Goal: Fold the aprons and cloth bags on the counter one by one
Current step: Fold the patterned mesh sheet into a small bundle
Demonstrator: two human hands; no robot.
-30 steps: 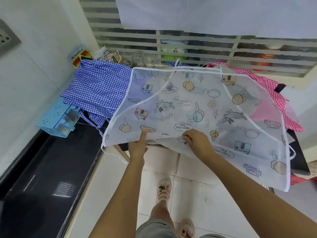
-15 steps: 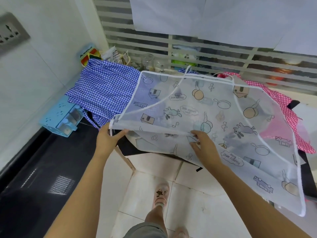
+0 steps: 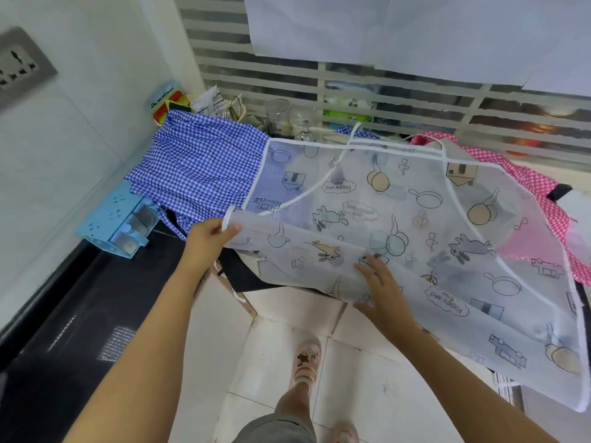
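While the apron (image 3: 415, 219) droops past the counter (image 3: 246, 278) edge over floor (image 3: 281, 362), the left hand (image 3: 204, 241) pinches its corner; the right hand (image 3: 380, 289) presses it, fingers straight.

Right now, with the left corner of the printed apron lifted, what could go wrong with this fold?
The printed apron overhangs at its right end and may slide to the floor, since only the left hand pinches a corner and the right hand lies flat on it.
Its neck strap lies near the glasses; a tug might tip them.
The blue check cloth beneath could drag along.
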